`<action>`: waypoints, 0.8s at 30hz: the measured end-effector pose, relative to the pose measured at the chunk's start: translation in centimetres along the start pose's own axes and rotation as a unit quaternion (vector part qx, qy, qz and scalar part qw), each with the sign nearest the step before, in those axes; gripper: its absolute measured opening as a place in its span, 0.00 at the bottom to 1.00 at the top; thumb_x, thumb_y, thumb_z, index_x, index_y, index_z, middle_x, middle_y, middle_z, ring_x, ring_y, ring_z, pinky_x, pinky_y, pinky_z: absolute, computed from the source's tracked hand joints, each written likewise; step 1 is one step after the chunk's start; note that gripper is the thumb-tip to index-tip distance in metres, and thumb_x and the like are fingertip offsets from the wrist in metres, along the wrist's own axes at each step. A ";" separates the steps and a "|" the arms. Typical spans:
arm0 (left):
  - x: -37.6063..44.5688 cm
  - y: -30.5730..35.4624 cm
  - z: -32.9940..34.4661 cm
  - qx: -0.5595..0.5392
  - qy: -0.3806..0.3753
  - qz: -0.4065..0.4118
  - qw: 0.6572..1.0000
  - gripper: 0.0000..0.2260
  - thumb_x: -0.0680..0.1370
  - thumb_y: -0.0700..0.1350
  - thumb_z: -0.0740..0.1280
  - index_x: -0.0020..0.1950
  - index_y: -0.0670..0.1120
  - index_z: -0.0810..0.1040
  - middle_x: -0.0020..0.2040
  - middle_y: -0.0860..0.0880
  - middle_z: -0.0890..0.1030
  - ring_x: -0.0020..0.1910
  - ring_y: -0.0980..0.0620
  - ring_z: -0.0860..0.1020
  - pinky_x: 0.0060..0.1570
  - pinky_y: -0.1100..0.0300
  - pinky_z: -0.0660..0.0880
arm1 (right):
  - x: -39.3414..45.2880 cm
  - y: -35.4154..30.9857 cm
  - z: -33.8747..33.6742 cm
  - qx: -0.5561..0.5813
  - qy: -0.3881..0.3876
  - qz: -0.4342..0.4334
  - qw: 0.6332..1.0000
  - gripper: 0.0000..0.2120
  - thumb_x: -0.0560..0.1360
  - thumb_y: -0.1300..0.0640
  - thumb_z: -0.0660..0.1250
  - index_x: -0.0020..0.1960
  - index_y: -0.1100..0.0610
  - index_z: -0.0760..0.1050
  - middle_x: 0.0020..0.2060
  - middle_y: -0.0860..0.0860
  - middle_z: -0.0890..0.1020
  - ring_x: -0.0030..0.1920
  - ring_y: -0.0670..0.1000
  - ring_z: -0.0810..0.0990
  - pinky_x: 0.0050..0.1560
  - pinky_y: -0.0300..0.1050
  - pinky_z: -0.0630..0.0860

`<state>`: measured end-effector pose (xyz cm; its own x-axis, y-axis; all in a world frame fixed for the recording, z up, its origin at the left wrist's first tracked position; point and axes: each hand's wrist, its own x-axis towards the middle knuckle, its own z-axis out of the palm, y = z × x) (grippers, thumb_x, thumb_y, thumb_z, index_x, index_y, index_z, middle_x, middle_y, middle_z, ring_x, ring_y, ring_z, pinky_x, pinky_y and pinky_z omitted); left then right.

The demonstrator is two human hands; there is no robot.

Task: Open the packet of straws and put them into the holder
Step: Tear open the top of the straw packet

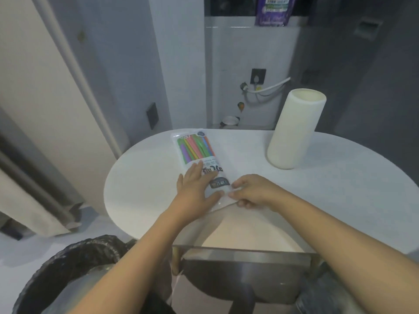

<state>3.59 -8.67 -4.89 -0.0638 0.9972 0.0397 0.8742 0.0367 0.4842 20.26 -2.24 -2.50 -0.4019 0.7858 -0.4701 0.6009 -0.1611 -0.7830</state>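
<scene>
The packet of straws (199, 163) lies flat on the white bench (317, 191), its long axis running away from the person, the coloured straws (195, 147) showing through the clear far half. The left hand (196, 189) rests on the near, printed part with fingers straight and spread, pressing it down. The right hand (254, 192) is at the packet's near end, its fingers curled and pinching the clear plastic edge, so its grip is closed on the wrapper while the left is flat and holds nothing.

By my reading the task is at its first step. The packet looks sealed, every straw is inside it, and none has reached the holder (294, 130), a tall cream cylinder standing upright toward the far right of the bench, well apart from the packet. Left to do: tear or peel the near end open, draw the straws out, and stand them in the holder.

The near end of the packet is mostly covered by the two hands, and the film there is transparent against a pale surface, so whether a tear has started is hard to say; probably not. The inside of the holder is only partly seen from this angle. A bin with a black liner (74, 266) sits on the floor at lower left, cut off by the frame edge.
</scene>
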 end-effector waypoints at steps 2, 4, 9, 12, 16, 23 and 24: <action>-0.5 0.2 -0.2 -0.002 0.027 0.055 0.998 0.24 0.74 0.56 0.69 0.69 0.55 0.71 0.76 0.49 0.64 0.76 0.49 0.56 0.71 0.54 0.52 | 0.5 -0.4 0.1 0.062 0.019 0.001 0.998 0.09 0.72 0.59 0.71 0.50 0.61 0.76 0.28 0.54 0.76 0.24 0.46 0.73 0.27 0.35 0.72; -0.8 0.4 -0.5 -0.013 0.051 0.074 0.996 0.22 0.71 0.53 0.73 0.63 0.52 0.76 0.68 0.51 0.71 0.70 0.49 0.64 0.66 0.57 0.60 | 0.9 -0.7 0.2 0.131 0.032 0.004 0.991 0.08 0.72 0.62 0.71 0.49 0.64 0.77 0.28 0.55 0.74 0.28 0.50 0.71 0.33 0.39 0.74; -0.5 0.2 -1.0 -0.019 0.091 0.055 0.994 0.11 0.70 0.46 0.75 0.51 0.46 0.81 0.61 0.52 0.75 0.62 0.51 0.72 0.51 0.66 0.65 | 1.2 -1.4 0.4 0.247 0.034 -0.008 0.968 0.04 0.72 0.65 0.70 0.45 0.65 0.77 0.29 0.54 0.72 0.29 0.49 0.70 0.30 0.39 0.78; -0.4 0.5 -1.2 -0.022 0.095 0.048 0.994 0.09 0.72 0.45 0.74 0.49 0.44 0.83 0.64 0.49 0.75 0.62 0.51 0.74 0.52 0.67 0.65 | 1.2 -1.6 0.5 0.286 0.042 -0.012 0.957 0.07 0.72 0.64 0.70 0.48 0.66 0.77 0.29 0.54 0.73 0.29 0.48 0.71 0.29 0.37 0.78; -0.4 1.2 -1.4 -0.043 0.115 0.045 0.991 0.06 0.74 0.45 0.71 0.46 0.43 0.85 0.66 0.46 0.76 0.63 0.49 0.75 0.52 0.69 0.64 | 1.2 -1.8 0.3 0.337 0.051 -0.020 0.940 0.11 0.72 0.63 0.70 0.53 0.66 0.77 0.33 0.54 0.75 0.30 0.47 0.72 0.28 0.36 0.77; -0.4 1.4 -1.2 -0.059 0.138 0.038 0.988 0.05 0.76 0.42 0.68 0.45 0.41 0.82 0.65 0.46 0.74 0.66 0.48 0.71 0.53 0.71 0.61 | 0.9 -2.3 -0.1 0.357 0.043 -0.059 0.931 0.07 0.73 0.61 0.70 0.48 0.63 0.78 0.33 0.52 0.74 0.31 0.46 0.71 0.28 0.33 0.76; -0.4 1.4 -1.3 -0.076 0.145 0.031 0.986 0.04 0.75 0.41 0.68 0.45 0.41 0.82 0.65 0.46 0.74 0.66 0.48 0.71 0.53 0.71 0.61 | 0.7 -2.4 -0.1 0.355 0.039 -0.073 0.931 0.06 0.73 0.60 0.69 0.47 0.62 0.79 0.33 0.52 0.75 0.32 0.46 0.72 0.30 0.33 0.76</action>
<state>4.25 -9.06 -3.12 -0.1668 0.9358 0.3105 0.8002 -0.0555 0.5971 18.55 -1.23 -0.94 -0.3758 0.8665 -0.3285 -0.0750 -0.3818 -0.9212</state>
